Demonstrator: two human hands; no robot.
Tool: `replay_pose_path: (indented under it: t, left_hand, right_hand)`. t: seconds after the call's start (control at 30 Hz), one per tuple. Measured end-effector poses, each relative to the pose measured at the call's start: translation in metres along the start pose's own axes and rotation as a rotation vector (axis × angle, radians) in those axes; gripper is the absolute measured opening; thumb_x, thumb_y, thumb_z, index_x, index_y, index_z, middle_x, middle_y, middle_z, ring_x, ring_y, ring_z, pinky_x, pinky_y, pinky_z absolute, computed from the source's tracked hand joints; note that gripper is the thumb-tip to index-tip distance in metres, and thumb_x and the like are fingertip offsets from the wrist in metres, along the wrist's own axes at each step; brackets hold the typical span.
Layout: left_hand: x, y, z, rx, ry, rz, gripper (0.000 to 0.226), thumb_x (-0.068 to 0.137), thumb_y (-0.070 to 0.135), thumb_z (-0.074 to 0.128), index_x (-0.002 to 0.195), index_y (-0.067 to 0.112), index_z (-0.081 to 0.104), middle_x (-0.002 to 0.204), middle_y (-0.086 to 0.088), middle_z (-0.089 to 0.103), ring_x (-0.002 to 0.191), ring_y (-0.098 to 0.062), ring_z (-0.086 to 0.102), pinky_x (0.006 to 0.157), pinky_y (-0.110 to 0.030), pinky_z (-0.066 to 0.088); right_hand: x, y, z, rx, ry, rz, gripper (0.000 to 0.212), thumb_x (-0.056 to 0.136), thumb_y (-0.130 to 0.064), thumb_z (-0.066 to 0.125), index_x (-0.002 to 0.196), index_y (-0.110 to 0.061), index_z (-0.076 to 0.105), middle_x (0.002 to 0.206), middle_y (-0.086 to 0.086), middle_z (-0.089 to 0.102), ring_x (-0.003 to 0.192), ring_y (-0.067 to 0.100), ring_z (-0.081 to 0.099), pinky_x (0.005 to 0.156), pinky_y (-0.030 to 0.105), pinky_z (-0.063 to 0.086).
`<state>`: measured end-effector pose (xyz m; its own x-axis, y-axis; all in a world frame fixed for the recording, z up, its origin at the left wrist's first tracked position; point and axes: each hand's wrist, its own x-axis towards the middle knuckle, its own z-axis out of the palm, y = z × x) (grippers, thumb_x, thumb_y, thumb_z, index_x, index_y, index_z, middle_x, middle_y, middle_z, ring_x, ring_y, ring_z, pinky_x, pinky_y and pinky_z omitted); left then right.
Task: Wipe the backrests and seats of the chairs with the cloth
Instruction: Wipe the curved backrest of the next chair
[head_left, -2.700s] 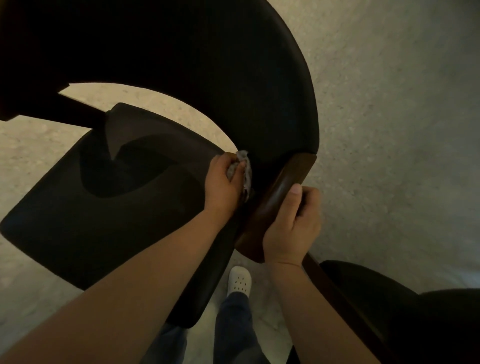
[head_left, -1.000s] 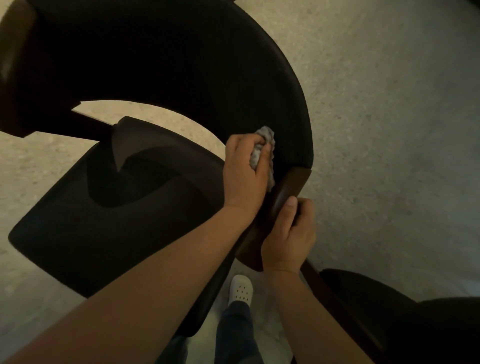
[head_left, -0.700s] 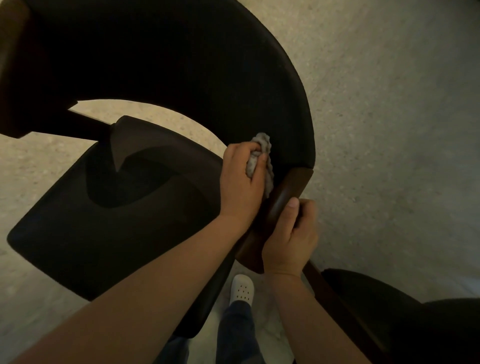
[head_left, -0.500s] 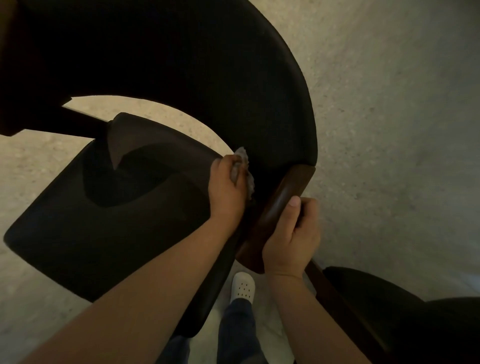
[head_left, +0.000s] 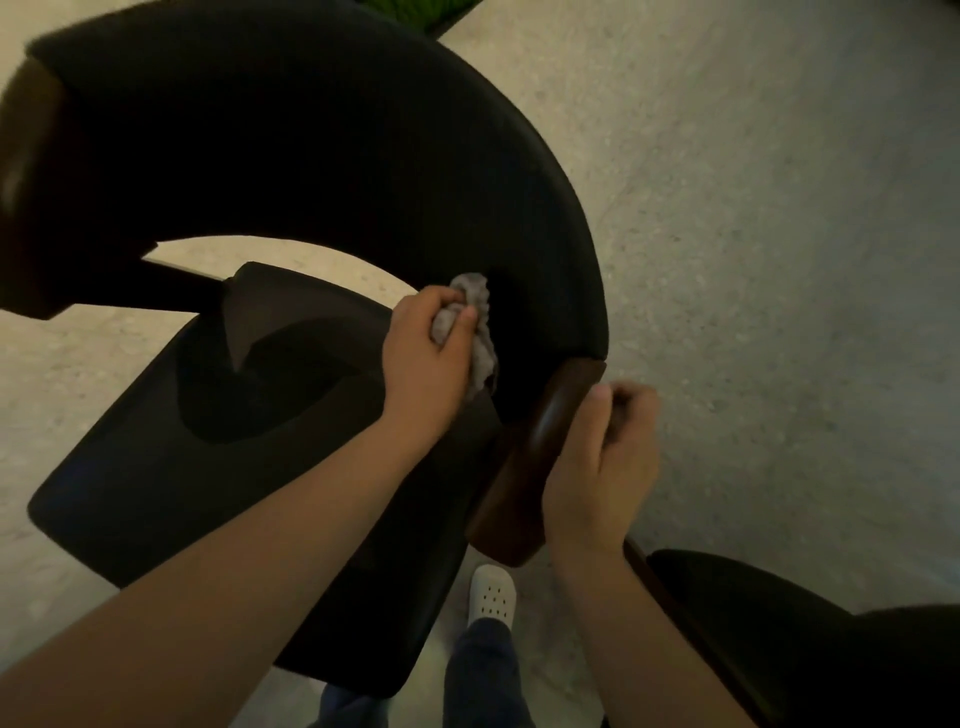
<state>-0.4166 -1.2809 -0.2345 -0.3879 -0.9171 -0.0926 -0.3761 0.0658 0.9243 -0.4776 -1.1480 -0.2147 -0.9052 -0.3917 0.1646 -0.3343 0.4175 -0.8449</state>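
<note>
A dark chair fills the view from above, with a curved black backrest (head_left: 363, 156) arching over a black seat (head_left: 208, 467). My left hand (head_left: 426, 364) grips a crumpled grey cloth (head_left: 475, 327) and presses it against the inner face of the backrest near its right end. My right hand (head_left: 597, 462), slightly blurred, is curled around the brown wooden armrest end (head_left: 540, 447) just below the backrest.
A second dark chair (head_left: 805, 649) sits at the lower right, close to my right forearm. Pale speckled floor (head_left: 779, 260) spreads to the right and far side. My white shoe (head_left: 491, 597) stands beneath the armrest. Something green (head_left: 415, 10) shows at the top edge.
My left hand with the cloth slid down the backrest's inner face, then back up toward the curve. My right hand stayed on the armrest, shifting slightly. The view tilted a little.
</note>
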Motion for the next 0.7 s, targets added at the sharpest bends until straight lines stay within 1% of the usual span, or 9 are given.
replay_pose_path:
  t: [0.07,0.17,0.27,0.33,0.4,0.5,0.57,0.63,0.7]
  left_hand:
    - [0.004,0.018,-0.002,0.019,0.009,0.073,0.008,0.096,0.024,0.056,0.103,0.02,0.058,0.105,0.0,0.055,0.09,0.001,0.051,0.075,-0.002,0.037]
    - [0.01,0.037,-0.006,0.033,0.026,0.133,0.007,0.096,0.024,0.057,0.102,0.019,0.058,0.104,-0.001,0.055,0.086,0.007,0.05,0.075,0.0,0.036]
    - [0.014,0.05,-0.009,0.01,0.021,0.201,0.005,0.096,0.021,0.058,0.1,0.02,0.057,0.102,0.002,0.052,0.086,0.013,0.05,0.077,-0.002,0.039]
    - [0.016,0.06,-0.008,0.005,0.01,0.279,0.005,0.095,0.02,0.059,0.099,0.019,0.057,0.101,0.006,0.05,0.087,0.01,0.051,0.079,-0.005,0.04]
    - [0.016,0.069,0.001,0.015,0.008,0.349,0.005,0.094,0.021,0.061,0.098,0.02,0.058,0.102,0.006,0.049,0.089,0.004,0.052,0.081,-0.008,0.042]
    - [0.014,0.083,0.021,0.047,-0.013,0.385,0.014,0.092,0.027,0.063,0.102,0.017,0.064,0.107,-0.001,0.05,0.093,-0.009,0.055,0.084,-0.023,0.05]
    - [0.017,0.085,0.03,0.159,-0.002,0.436,0.02,0.091,0.031,0.064,0.104,0.015,0.067,0.107,-0.004,0.052,0.094,-0.014,0.053,0.083,-0.03,0.051]
    - [0.023,0.082,0.032,0.242,0.015,0.484,0.021,0.09,0.032,0.066,0.103,0.015,0.068,0.105,-0.004,0.052,0.093,-0.014,0.051,0.08,-0.029,0.05]
    - [0.026,0.078,0.031,0.2,0.019,0.458,0.021,0.091,0.032,0.064,0.101,0.014,0.066,0.104,-0.003,0.051,0.09,-0.012,0.052,0.078,-0.026,0.051]
  right_hand:
    - [0.018,-0.007,0.006,0.006,0.047,0.01,0.016,0.096,-0.048,0.036,0.09,-0.037,0.046,0.072,-0.015,0.052,0.063,0.0,0.052,0.057,0.008,0.041]
    - [0.028,-0.007,0.016,0.038,0.058,0.029,0.022,0.1,-0.04,0.04,0.091,-0.022,0.051,0.069,-0.016,0.05,0.063,-0.003,0.05,0.058,0.007,0.04]
    - [0.025,-0.003,0.019,0.075,0.071,0.044,0.019,0.102,-0.031,0.043,0.091,-0.018,0.051,0.074,-0.027,0.053,0.065,-0.007,0.05,0.059,0.004,0.039]
    - [0.025,-0.004,0.019,0.08,0.078,0.044,0.021,0.101,-0.032,0.042,0.09,-0.017,0.052,0.076,-0.029,0.052,0.065,-0.008,0.05,0.059,0.004,0.038]
    - [0.026,-0.006,0.019,0.083,0.077,0.038,0.027,0.1,-0.038,0.039,0.09,-0.016,0.052,0.075,-0.029,0.052,0.064,-0.007,0.049,0.057,0.005,0.038]
    - [0.026,-0.005,0.019,0.089,0.071,0.036,0.031,0.098,-0.042,0.036,0.091,-0.016,0.052,0.075,-0.03,0.052,0.064,-0.006,0.049,0.056,0.006,0.038]
    - [0.027,-0.005,0.02,0.086,0.067,0.049,0.03,0.097,-0.045,0.035,0.091,-0.02,0.051,0.075,-0.029,0.052,0.065,-0.005,0.05,0.057,0.007,0.038]
    - [0.027,-0.005,0.021,0.083,0.069,0.057,0.03,0.097,-0.047,0.035,0.09,-0.022,0.05,0.076,-0.027,0.052,0.066,-0.003,0.05,0.057,0.009,0.039]
    - [0.027,-0.004,0.021,0.074,0.071,0.034,0.029,0.098,-0.043,0.035,0.09,-0.02,0.051,0.077,-0.028,0.053,0.066,-0.004,0.051,0.057,0.007,0.038]
